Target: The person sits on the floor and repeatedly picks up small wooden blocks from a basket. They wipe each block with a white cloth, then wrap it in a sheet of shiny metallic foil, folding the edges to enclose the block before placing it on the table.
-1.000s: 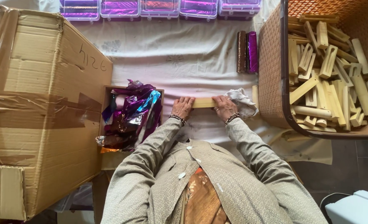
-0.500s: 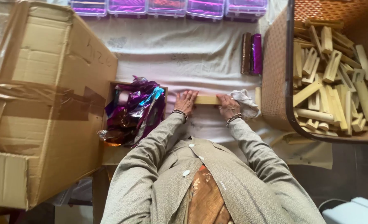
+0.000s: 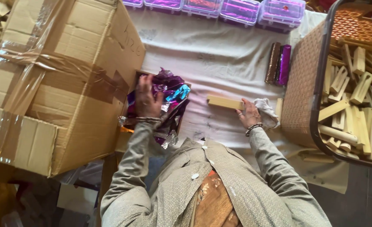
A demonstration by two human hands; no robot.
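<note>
My left hand [image 3: 147,101] lies flat on the heap of shiny purple foil sheets [image 3: 169,94] at nine o'clock, fingers spread, pinching nothing that I can see. My right hand [image 3: 249,115] rests its grip lightly on the end of the pale wooden block [image 3: 224,102] lying on the cloth-covered surface [image 3: 211,54], a white rag [image 3: 266,112] tucked beneath. I judge the foil could tear or several sheets come up together; the block, barely held, might skid toward twelve o'clock.

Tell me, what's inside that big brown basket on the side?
The woven basket holds a jumble of pale wooden blocks, piled crisscross. What lies under the top ones, and the basket's bottom, is covered. Part runs out of view.
</note>
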